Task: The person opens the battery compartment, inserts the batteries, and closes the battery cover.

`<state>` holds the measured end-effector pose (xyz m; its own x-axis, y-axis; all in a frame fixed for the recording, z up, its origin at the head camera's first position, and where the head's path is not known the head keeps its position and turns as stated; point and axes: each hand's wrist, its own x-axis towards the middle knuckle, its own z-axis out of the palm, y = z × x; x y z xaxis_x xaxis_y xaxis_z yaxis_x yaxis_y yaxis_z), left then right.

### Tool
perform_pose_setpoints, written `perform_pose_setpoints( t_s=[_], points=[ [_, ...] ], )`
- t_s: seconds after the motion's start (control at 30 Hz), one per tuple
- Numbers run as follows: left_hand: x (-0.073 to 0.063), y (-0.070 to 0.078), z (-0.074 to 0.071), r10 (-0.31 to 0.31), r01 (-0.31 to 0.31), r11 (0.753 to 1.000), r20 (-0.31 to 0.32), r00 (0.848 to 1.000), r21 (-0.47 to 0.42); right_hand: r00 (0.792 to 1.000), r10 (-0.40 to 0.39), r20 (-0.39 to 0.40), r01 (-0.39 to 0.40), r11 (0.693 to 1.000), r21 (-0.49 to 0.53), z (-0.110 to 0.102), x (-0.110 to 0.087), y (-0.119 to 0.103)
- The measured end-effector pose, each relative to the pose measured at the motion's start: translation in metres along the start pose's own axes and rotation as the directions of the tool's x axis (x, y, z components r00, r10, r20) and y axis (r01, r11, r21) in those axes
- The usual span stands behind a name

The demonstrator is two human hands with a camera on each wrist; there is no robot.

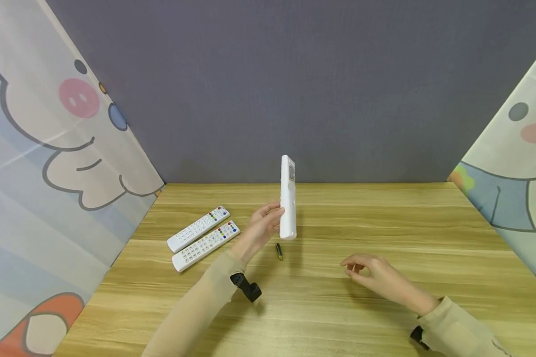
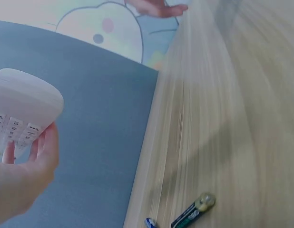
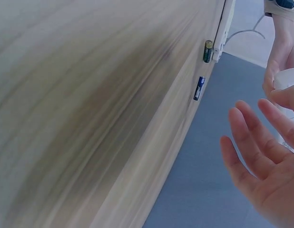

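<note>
My left hand (image 1: 264, 225) grips a white remote control (image 1: 288, 198) and holds it up on end above the table, its narrow side towards me in the head view. In the left wrist view the thumb lies against the button face of that remote (image 2: 23, 107). A green battery (image 1: 279, 251) lies on the wood below the left hand. A blue battery (image 3: 199, 88) lies near it in the right wrist view; the head view does not show it. To the right, my right hand (image 1: 375, 276) hovers over the table with loosely bent fingers and holds nothing.
Two white remotes, a farther one (image 1: 198, 229) and a nearer one (image 1: 206, 246), lie side by side, buttons up, left of the left forearm. A grey panel (image 1: 303, 94) closes off the back of the wooden table (image 1: 411, 213). Cartoon-printed cloths (image 1: 49, 148) flank both sides.
</note>
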<state>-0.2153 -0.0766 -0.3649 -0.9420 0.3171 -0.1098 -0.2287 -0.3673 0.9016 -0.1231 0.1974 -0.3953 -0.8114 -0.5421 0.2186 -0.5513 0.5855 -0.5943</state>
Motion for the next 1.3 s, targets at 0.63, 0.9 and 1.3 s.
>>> perform_pose_setpoints(
  t_s=[0.63,0.9,1.3],
  points=[
    [-0.027,-0.007,0.006,0.109,-0.111,0.993,-0.059,0.992,-0.047,0.989,-0.052,-0.138,0.057,0.998,0.032,0.007,0.011,-0.021],
    [-0.035,-0.010,0.013,0.128,-0.139,0.986,-0.125,0.984,-0.088,0.974,-0.010,-0.228,0.041,0.991,0.129,0.013,0.020,-0.032],
    [-0.036,-0.032,0.012,0.224,-0.225,0.974,-0.099,0.970,0.001,0.964,0.174,-0.202,-0.025,0.813,0.582,0.029,0.039,-0.048]
  ],
)
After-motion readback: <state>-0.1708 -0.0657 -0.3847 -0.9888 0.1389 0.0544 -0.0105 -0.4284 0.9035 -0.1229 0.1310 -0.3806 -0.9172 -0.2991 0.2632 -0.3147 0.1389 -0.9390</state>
